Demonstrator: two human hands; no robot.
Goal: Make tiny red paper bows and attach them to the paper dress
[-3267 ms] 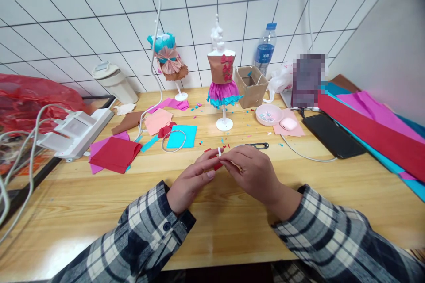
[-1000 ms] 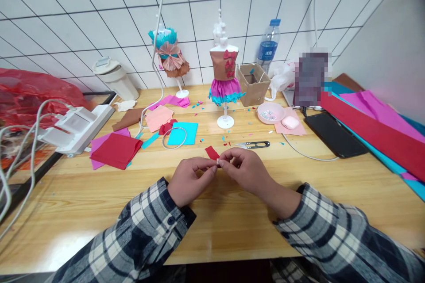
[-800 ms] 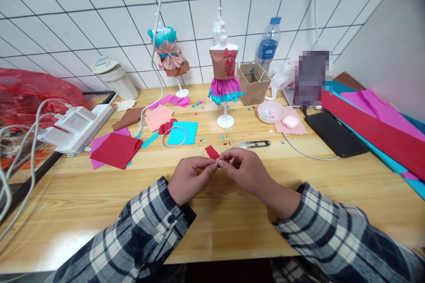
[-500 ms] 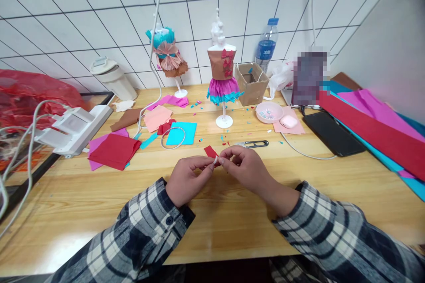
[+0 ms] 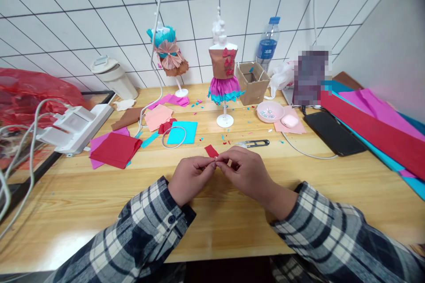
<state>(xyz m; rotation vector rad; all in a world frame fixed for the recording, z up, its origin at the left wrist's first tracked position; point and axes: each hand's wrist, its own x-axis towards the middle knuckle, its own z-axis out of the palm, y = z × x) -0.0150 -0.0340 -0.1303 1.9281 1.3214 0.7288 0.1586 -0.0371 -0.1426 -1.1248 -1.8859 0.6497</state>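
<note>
My left hand (image 5: 191, 178) and my right hand (image 5: 246, 171) meet over the table with thumb and forefinger pinched together. Between their tips is a small white strip (image 5: 216, 157), mostly hidden by the fingers. Just behind the fingertips lies a piece of red paper (image 5: 211, 151) on the tabletop. A pair of thread snips (image 5: 254, 143) with black handles rests beyond my right hand. Farther back stands a small white dress form (image 5: 225, 119) wearing a brown paper top, red bows and a magenta skirt edged in blue.
Red paper squares (image 5: 116, 150), a blue square (image 5: 187, 132) and a bangle-like ring (image 5: 162, 140) lie at left. A pink dish (image 5: 280, 112) of beads, a cardboard box (image 5: 254, 90), a water bottle (image 5: 267, 48) and a black phone (image 5: 335, 135) are behind and right.
My right fingertips have moved left onto my left fingertips, covering most of the white strip that showed before. The view has shifted slightly; the table things stay put.
</note>
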